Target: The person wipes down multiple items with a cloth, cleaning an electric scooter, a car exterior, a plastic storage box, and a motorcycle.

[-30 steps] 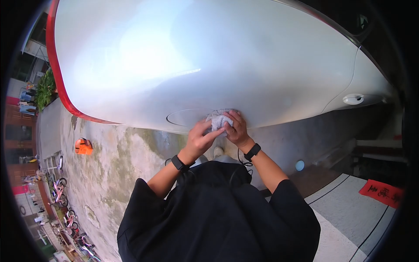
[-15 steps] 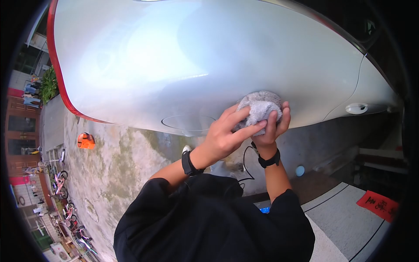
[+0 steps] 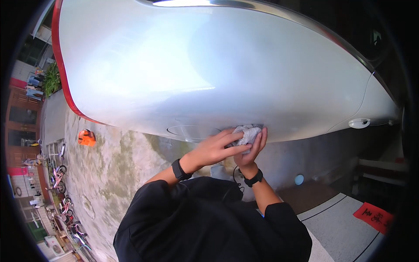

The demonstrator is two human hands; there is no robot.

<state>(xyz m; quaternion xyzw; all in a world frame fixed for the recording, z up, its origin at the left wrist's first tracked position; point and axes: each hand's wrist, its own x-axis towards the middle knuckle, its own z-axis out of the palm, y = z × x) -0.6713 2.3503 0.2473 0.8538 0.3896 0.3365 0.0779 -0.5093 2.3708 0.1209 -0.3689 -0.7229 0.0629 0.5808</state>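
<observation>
A bunched grey cloth (image 3: 247, 133) is pressed against the lower side of a silver-white car body panel (image 3: 266, 83). My left hand (image 3: 211, 148) lies across the cloth with its fingers over it. From the right, my right hand (image 3: 250, 153) grips the same cloth, fingers curled upward around it. The outline of a fuel flap (image 3: 187, 131) shows on the panel just left of my hands. Both wrists wear dark bands. The cloth's underside, against the panel, is hidden.
A door handle (image 3: 359, 123) is at the car's right. An orange bag-like object (image 3: 87, 138) lies on the stained concrete ground (image 3: 118, 166). Several small bicycles (image 3: 65, 209) stand far left. A red paper with dark writing (image 3: 373, 217) is at lower right.
Both hands and the cloth have moved down the panel and slightly left. More of the car's upper edge and window trim has come into view.
</observation>
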